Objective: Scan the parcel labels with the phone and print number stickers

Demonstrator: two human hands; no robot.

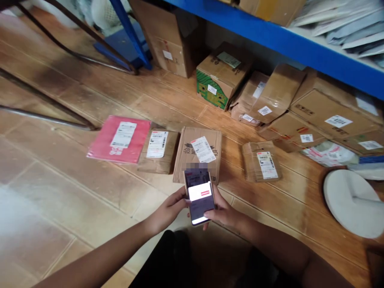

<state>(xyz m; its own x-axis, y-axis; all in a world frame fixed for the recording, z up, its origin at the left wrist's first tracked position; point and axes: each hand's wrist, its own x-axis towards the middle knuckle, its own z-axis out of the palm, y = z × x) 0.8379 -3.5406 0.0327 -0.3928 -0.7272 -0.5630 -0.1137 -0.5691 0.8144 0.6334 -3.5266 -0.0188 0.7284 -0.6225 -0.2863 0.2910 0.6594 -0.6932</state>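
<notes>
From here I see a pink packet (118, 141), box (159, 154) and carton (196, 154) lined up; the left hand (172, 206) grips the phone (198, 198), before the carton, with the right hand (223, 211), thumb over its screen; rightward, a parcel (261, 162).

Glare on floor (24, 224), shadows, soft blur

The floor (99, 192) is laid with brown tiles, by which a wood-like tone is given and between which pale joints are drawn. The top right is crossed by a blue shelf beam (255, 32), under which the space is sunk in shade. A slanting blue upright (131, 34) is seen beside a low blue platform (120, 43). The left is crossed by dark metal tubing (45, 97). A pale glare (18, 228) is cast at lower left.
</notes>
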